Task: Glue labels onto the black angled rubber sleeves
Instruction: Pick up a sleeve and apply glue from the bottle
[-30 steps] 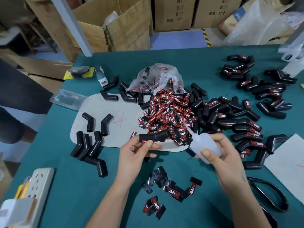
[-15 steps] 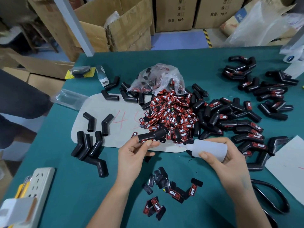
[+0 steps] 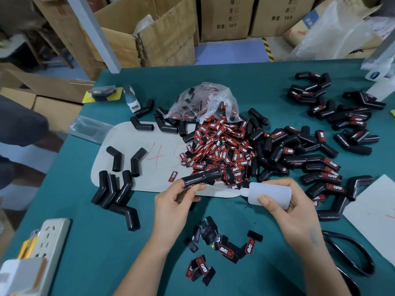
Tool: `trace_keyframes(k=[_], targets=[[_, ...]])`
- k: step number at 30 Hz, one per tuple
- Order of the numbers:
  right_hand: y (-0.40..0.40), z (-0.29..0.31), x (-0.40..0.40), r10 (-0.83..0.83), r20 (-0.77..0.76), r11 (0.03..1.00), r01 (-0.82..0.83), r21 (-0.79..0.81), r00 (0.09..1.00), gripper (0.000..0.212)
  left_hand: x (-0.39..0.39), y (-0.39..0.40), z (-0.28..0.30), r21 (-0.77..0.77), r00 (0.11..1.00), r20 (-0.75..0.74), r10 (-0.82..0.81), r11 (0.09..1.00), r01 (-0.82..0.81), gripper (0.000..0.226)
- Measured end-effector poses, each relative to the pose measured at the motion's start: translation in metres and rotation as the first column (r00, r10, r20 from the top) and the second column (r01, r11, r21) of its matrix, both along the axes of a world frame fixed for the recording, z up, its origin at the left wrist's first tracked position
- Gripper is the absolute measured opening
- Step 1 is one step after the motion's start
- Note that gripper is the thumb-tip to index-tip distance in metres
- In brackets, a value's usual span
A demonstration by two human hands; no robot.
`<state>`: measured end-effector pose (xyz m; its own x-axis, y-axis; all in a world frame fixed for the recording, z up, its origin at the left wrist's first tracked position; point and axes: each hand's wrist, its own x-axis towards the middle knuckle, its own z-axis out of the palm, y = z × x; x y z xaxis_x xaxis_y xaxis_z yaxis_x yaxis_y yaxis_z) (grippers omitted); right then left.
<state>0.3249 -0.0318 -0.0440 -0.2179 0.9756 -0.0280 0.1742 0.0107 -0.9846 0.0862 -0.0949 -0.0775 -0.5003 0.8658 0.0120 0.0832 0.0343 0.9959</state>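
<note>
Black angled rubber sleeve (image 3: 201,177), held level above the near edge of a pale grey cardboard sheet (image 3: 136,146), sits pinched between the thumb and fingers of the left hand (image 3: 173,207). Just to its right, the right hand (image 3: 292,212) is wrapped around a white translucent plastic glue bottle (image 3: 270,194) lying on its side, nozzle pointing left toward the sleeve; a thin thread of glue seems to run between nozzle and sleeve. Behind them lies a heap of red-and-black rectangular labels (image 3: 220,150) spilling from a crumpled clear plastic bag (image 3: 205,103). A few more labels (image 3: 224,248) lie scattered on the green table (image 3: 96,242) between the forearms, some face down. Unlabelled black sleeves (image 3: 115,186) are grouped at the left on and beside the cardboard, which bears red handwriting. Labelled black sleeves (image 3: 316,167) are piled to the right of the label heap and farther back. Black-handled scissors (image 3: 350,255) lie at the right near edge, a white power strip (image 3: 51,238) at the left near edge, and brown cardboard boxes (image 3: 224,18) stand beyond the table.
</note>
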Motion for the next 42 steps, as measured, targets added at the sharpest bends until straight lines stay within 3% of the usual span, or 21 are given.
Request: trace_keyframes(k=[6, 21, 25, 42], targets=[[0.001, -0.003, 0.001, -0.008, 0.038, 1.000, 0.007, 0.027, 0.999, 0.023, -0.001, -0.001, -0.001, -0.035, 0.999, -0.044, 0.004, 0.999, -0.006, 0.022], [-0.001, -0.002, 0.000, -0.011, 0.043, 0.999, 0.009, 0.045, 0.999, 0.023, -0.001, -0.002, -0.006, -0.025, 0.997, -0.073, -0.014, 1.000, 0.013, 0.009], [-0.001, -0.001, -0.001, -0.011, 0.043, 0.998, 0.009, 0.054, 0.999, 0.023, -0.003, -0.001, -0.011, -0.025, 0.992, -0.124, -0.015, 1.000, 0.012, 0.025], [-0.001, -0.003, 0.001, -0.009, 0.064, 0.997, 0.004, 0.081, 0.998, 0.023, -0.004, -0.002, -0.015, -0.058, 0.986, -0.164, -0.020, 0.998, 0.011, 0.010]])
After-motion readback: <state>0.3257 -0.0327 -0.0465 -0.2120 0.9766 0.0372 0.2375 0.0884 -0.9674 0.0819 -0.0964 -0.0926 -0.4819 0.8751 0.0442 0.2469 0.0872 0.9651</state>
